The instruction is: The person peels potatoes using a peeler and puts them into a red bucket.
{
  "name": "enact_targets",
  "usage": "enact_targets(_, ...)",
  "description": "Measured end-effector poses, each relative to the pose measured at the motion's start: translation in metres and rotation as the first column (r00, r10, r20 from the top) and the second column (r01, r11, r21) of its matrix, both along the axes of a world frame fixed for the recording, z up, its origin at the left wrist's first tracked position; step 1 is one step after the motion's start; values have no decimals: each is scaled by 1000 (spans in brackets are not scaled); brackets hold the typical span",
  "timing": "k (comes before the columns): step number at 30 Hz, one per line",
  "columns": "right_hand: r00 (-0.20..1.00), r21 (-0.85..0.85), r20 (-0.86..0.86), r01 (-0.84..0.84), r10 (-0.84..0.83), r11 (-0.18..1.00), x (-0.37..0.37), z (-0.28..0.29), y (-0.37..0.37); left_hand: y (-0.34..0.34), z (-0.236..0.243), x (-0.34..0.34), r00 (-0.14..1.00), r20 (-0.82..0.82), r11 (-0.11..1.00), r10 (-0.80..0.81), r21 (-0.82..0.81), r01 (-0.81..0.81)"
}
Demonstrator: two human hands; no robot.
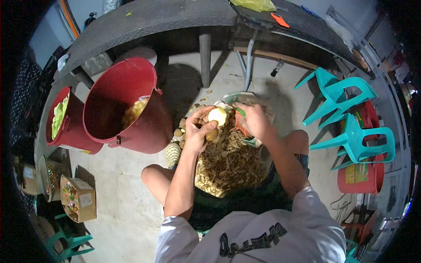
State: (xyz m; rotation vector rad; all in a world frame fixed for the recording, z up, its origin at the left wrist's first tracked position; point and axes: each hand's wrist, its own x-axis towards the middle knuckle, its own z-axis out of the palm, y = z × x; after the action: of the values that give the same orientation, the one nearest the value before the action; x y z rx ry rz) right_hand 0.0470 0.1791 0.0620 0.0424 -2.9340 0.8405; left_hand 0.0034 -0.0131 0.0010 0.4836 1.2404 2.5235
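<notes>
Left fingers grip a peeled potato; right fingers clasp a green handle near it. Peelings lie below both. Left of them, a large red bucket holds yellowish pieces; farther left, a smaller bucket holds light-green pieces.

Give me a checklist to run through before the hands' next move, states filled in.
1. Left hand grips the pale peeled potato: ok.
2. Right hand holds the green tool: ok.
3. Blade clear of the left fingers: cannot tell, too small to see.
4. Brown potatoes nearby: ok, on the left.
5. Large red bucket has room: ok, seemingly; pale pieces show only inside, below its rim.
</notes>
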Motion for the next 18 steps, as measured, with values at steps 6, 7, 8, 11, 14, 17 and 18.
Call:
enact_targets(6,965,74,-234,-106,121,992,10,-2,-10,5,6,0,999,-33,999,-3,-44,2)
enact_targets(7,966,71,-233,-100,114,992,6,-1,-6,5,5,1,999,-28,999,-20,-39,19)
enact_targets(8,998,48,-62,-21,24,999,0,-3,0,5,1,0,1000,-12,999,-18,-34,17)
enact_targets(11,999,74,-26,-27,29,997,-5,-19,23,7,4,1,999,-39,999,-16,-29,15)
enact_targets(14,995,21,102,18,-20,1000,3,-3,8,6,13,3,999,37,997,-9,72,6)
enact_targets(17,998,-84,-37,50,-53,995,5,-21,12,12,19,6,993,118,986,-15,165,-5)
enact_targets(18,998,-85,-36,46,-50,995,6,-26,9,12,17,6,984,178,980,-11,200,-25)
